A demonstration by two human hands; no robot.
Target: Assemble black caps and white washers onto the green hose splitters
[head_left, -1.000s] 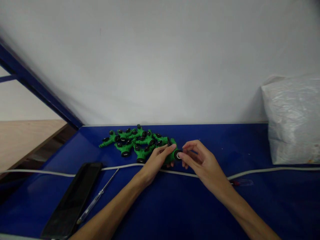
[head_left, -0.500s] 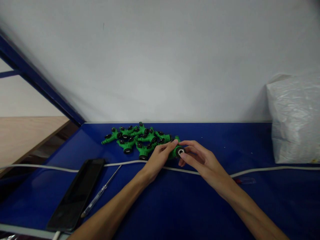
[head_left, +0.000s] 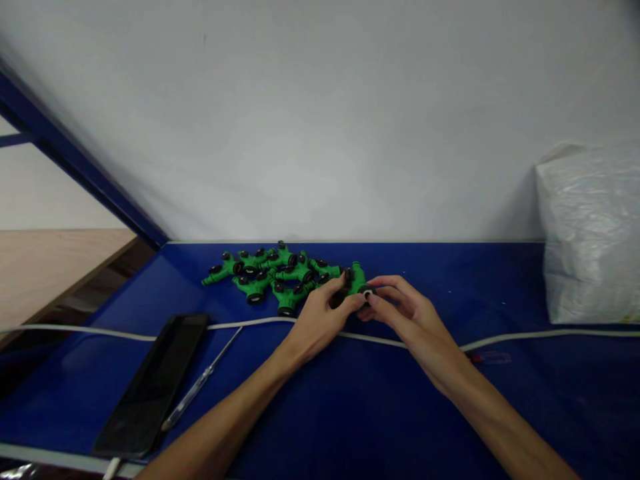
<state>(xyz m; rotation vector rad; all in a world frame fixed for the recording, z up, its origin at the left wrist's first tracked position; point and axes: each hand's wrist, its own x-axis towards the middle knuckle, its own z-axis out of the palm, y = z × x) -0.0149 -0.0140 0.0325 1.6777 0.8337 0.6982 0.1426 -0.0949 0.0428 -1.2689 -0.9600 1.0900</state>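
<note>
Both hands hold a green Y-shaped hose splitter [head_left: 357, 280] just above the blue table. My left hand [head_left: 323, 313] is closed around its left side, the thumb near the black collar. At the collar's round end, which has a pale ring in its opening, my right hand [head_left: 413, 310] pinches with thumb and fingers. Part of the splitter is covered by my fingers. Left of my hands lies a cluster of several similar green hose splitters [head_left: 253, 287] with black valve knobs and black collars.
A white cable [head_left: 250, 325] crosses the blue table [head_left: 340, 407]. Front left lie a black smartphone [head_left: 155, 383] and a clear-handled screwdriver [head_left: 193, 397]. A red-and-clear tool handle [head_left: 493, 358] sits beyond my right wrist. At right stands a plastic-wrapped white bag [head_left: 593, 233], before a pale wall [head_left: 320, 133].
The held splitter has turned, so its round end faces me less and more of its green body shows. My left thumb has moved down beside the collar.
</note>
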